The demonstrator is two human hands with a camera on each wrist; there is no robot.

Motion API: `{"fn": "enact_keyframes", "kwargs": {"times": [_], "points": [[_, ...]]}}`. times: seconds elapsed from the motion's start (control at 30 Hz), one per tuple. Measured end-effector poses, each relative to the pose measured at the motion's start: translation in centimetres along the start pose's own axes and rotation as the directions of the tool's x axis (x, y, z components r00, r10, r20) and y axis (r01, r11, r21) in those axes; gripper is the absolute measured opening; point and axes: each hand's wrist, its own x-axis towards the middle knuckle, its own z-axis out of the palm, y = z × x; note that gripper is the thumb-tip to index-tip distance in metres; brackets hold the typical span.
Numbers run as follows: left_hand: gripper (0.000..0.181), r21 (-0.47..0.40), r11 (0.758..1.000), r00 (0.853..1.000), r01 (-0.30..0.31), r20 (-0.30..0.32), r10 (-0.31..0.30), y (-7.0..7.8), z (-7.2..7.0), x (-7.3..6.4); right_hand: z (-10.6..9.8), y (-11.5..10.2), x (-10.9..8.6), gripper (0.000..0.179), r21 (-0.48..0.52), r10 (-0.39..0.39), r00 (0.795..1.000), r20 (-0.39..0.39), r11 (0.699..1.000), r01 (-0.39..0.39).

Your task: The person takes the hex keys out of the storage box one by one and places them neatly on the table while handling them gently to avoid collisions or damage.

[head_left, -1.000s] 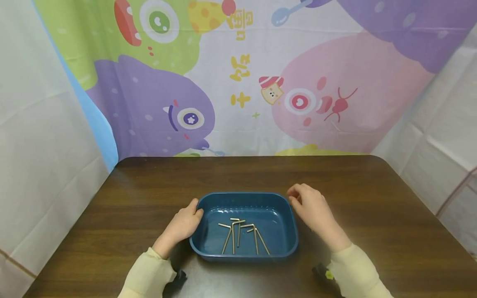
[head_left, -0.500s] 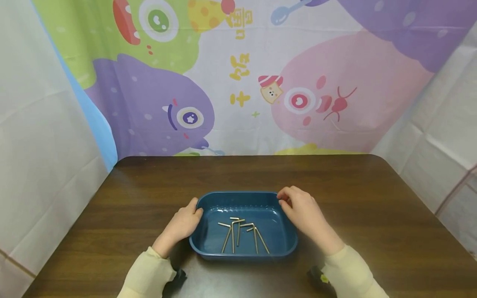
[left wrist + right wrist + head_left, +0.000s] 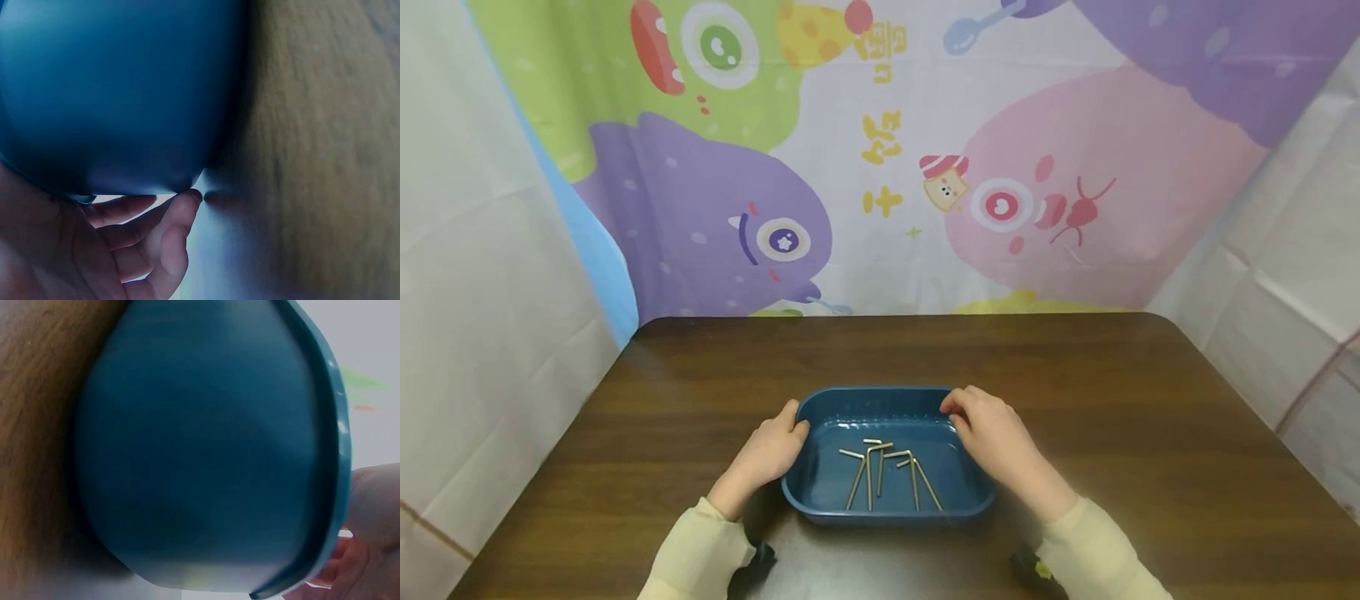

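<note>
A dark blue rectangular tray (image 3: pixel 820 506) sits near the table's front. Several L-shaped metal hex keys (image 3: pixel 869 483) lie loosely on its floor, their long arms toward the near side. My left hand (image 3: pixel 771 446) grips the tray's left end, thumb at the rim; in the left wrist view the fingers (image 3: pixel 181 212) bend against the outer wall. Over the far right corner is my right hand (image 3: pixel 996 437), fingers loosely bent and holding nothing. In the right wrist view that hand (image 3: pixel 372 531) is beside the rim, partly hidden by the tray; I cannot tell whether it touches.
The brown wooden table (image 3: pixel 700 358) extends around the tray on all sides. A cartoon-printed curtain (image 3: pixel 880 250) hangs along its far edge, and pale cloth walls (image 3: pixel 1285 275) close off both sides.
My right hand has moved left from beside the tray to over its far right corner. The left hand, tray and hex keys stay nearly where they were.
</note>
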Motion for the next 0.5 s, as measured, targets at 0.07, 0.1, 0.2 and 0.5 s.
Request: {"fn": "enact_keyframes", "kwargs": {"times": [0.07, 0.1, 0.2, 0.5], "points": [[0.014, -0.004, 1.000, 1.000, 0.004, 0.007, -0.004, 0.0, 0.1, 0.1, 0.3, 0.0, 0.0, 0.010, -0.001, 0.007, 1.000, 0.010, 1.000, -0.007], [0.014, -0.006, 1.000, 1.000, 0.006, 0.011, -0.006, 0.0, 0.1, 0.1, 0.4, -0.1, 0.0, 0.010, -0.004, 0.011, 1.000, 0.016, 1.000, -0.010], [0.014, -0.009, 1.000, 1.000, 0.008, 0.011, -0.008, 0.0, 0.1, 0.0, 0.6, -0.3, 0.0, 0.010, 0.001, 0.012, 0.999, 0.041, 1.000, -0.012], [0.014, -0.014, 1.000, 1.000, 0.003, -0.004, -0.003, 0.2, -0.1, 0.0, 1.7, -1.0, 0.0, 0.012, -0.009, -0.058, 0.996, 0.062, 0.998, 0.058]]}}
